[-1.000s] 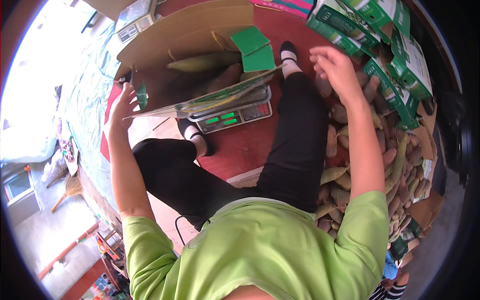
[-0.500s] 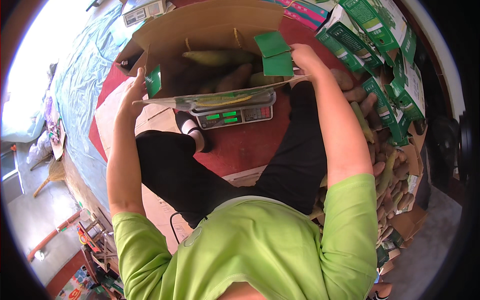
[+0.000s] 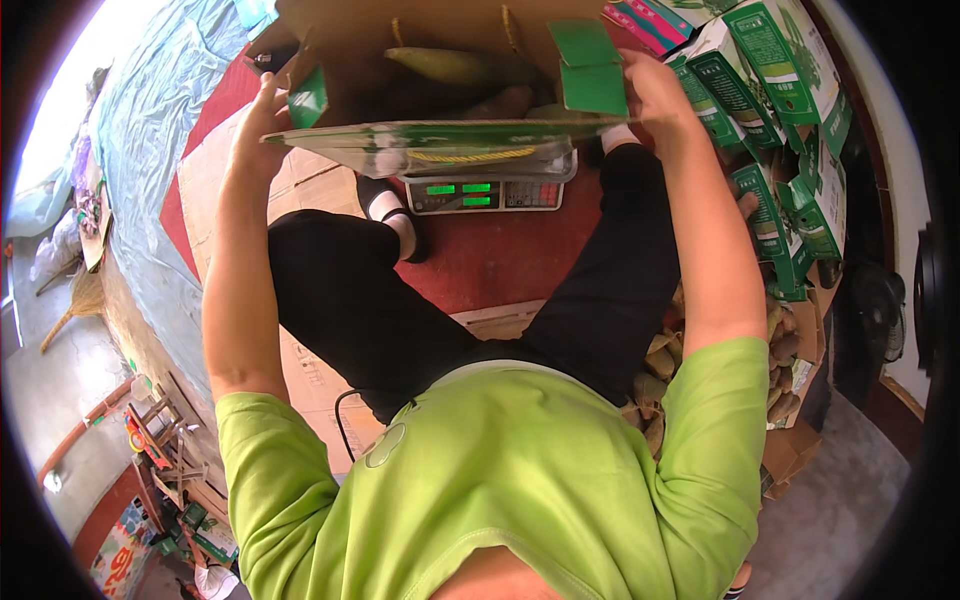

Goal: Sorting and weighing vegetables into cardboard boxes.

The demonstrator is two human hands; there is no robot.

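I'm seeing left hand point(image 3: 260, 128) and right hand point(image 3: 655, 95), half-curled, gripping the cardboard carton's point(image 3: 450, 22) opposite ends, apparently steadying it over the digital scale point(image 3: 490, 197).

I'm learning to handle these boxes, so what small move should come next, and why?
Probably steady the open brown-lined cardboard box evenly: the bare left hand and bare right hand are at its opposite sides, and a long greenish vegetable lies inside.

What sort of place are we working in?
Likely a produce-packing area: an open carton of what look like root vegetables, a lit digital scale, and a produce heap near green boxes.
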